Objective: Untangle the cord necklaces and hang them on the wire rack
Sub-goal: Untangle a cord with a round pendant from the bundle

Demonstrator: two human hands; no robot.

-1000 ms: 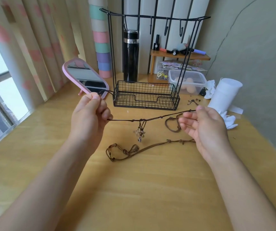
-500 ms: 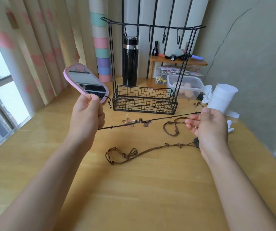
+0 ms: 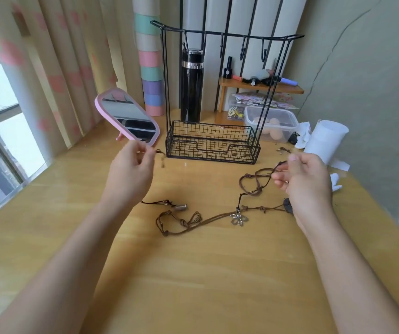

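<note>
Mid-untangle: left hand [image 3: 131, 175] pinches a cord end [image 3: 159, 152], right hand [image 3: 308, 183] pinches the cord necklaces [image 3: 238, 218]; next needs one freed for the wire rack [image 3: 208, 145].

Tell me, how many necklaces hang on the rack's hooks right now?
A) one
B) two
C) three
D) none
D: every hook on the rack is bare, and the cords lie mostly on the table.

The taut cord [image 3: 266, 170] has slackened (flower pendant [image 3: 238, 219] now on table [image 3: 193, 273]).
</note>
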